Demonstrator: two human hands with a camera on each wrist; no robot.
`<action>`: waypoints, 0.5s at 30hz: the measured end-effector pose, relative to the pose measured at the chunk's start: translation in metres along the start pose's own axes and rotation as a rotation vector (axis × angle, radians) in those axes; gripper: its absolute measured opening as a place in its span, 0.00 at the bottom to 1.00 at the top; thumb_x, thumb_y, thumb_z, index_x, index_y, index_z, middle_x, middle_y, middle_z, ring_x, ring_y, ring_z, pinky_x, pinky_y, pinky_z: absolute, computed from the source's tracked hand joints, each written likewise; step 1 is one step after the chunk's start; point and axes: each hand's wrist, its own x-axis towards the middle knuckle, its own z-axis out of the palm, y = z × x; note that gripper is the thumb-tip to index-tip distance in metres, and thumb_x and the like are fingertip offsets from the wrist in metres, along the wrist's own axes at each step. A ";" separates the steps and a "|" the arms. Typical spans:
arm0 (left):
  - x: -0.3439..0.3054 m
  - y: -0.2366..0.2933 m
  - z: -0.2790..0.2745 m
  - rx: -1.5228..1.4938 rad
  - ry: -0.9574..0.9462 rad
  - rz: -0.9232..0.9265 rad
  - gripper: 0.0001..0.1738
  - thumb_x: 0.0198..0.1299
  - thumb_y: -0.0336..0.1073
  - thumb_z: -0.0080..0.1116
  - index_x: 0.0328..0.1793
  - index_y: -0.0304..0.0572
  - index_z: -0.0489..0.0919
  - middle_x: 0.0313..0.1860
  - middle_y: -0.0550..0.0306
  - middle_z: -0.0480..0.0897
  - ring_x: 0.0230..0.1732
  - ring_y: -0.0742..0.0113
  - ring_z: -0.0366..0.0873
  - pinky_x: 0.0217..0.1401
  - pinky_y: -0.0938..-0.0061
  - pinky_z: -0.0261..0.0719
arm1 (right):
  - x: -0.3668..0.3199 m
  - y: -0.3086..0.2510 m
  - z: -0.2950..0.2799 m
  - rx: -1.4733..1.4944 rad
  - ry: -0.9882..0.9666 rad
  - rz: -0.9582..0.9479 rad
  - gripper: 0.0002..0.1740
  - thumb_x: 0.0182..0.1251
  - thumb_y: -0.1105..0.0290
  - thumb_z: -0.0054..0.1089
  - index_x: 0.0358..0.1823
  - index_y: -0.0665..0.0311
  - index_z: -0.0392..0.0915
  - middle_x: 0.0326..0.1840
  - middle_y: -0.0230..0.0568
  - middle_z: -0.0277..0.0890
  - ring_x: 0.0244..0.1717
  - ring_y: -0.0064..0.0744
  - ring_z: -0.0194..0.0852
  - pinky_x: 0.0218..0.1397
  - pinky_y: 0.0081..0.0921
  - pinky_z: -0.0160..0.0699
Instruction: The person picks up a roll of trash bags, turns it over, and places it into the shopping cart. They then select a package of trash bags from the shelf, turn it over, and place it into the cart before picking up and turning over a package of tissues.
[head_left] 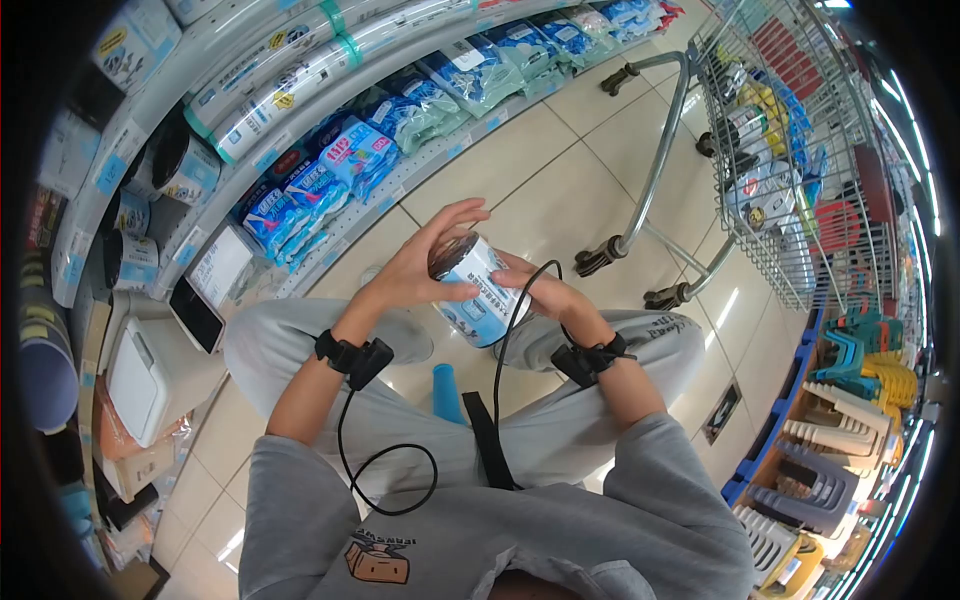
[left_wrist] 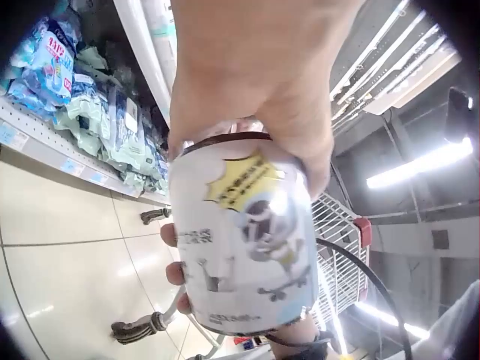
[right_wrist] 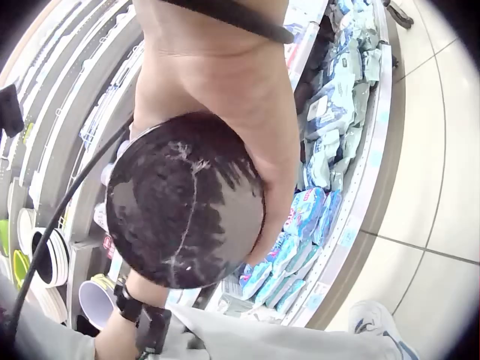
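A film-wrapped roll (head_left: 480, 315) with a white and blue label and a dark end is held between both hands over the floor, in front of the seated person. The left hand (head_left: 405, 270) grips it near the dark end, thumb along the label, other fingers reaching past the far side. From the other side, the right hand (head_left: 550, 295) curls round the roll, its fingertips on the label. In the left wrist view, the label (left_wrist: 240, 247) shows a yellow burst and a cartoon figure on a skateboard. The right wrist view shows the round black end (right_wrist: 187, 202), with a crease in its clear film.
A shelf to the left carries similar rolls (head_left: 185, 170) and blue packets (head_left: 360, 155). A loaded shopping cart (head_left: 765, 150) stands at the right with its wheels nearby. Plastic stools (head_left: 840, 430) are stacked at far right. Cables hang from both wrists.
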 end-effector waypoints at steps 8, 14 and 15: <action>0.012 -0.012 0.004 0.309 0.326 -0.229 0.55 0.51 0.46 0.74 0.78 0.44 0.48 0.70 0.40 0.65 0.71 0.51 0.64 0.67 0.57 0.67 | 0.019 0.022 -0.018 0.025 0.402 -0.360 0.40 0.71 0.59 0.56 0.77 0.64 0.48 0.65 0.43 0.66 0.63 0.33 0.68 0.63 0.27 0.70; 0.009 -0.041 0.012 0.237 0.254 -0.152 0.59 0.41 0.46 0.79 0.75 0.36 0.53 0.67 0.42 0.68 0.68 0.52 0.68 0.66 0.62 0.71 | 0.022 0.014 -0.014 0.193 0.322 -0.575 0.46 0.71 0.49 0.55 0.79 0.54 0.37 0.74 0.41 0.55 0.72 0.38 0.58 0.72 0.37 0.60; 0.006 -0.039 0.010 0.311 0.263 -0.093 0.58 0.40 0.44 0.80 0.74 0.36 0.56 0.67 0.43 0.70 0.67 0.53 0.69 0.67 0.63 0.70 | 0.023 0.012 -0.014 0.222 0.273 -0.595 0.47 0.69 0.46 0.55 0.79 0.54 0.38 0.73 0.41 0.56 0.73 0.38 0.57 0.74 0.38 0.57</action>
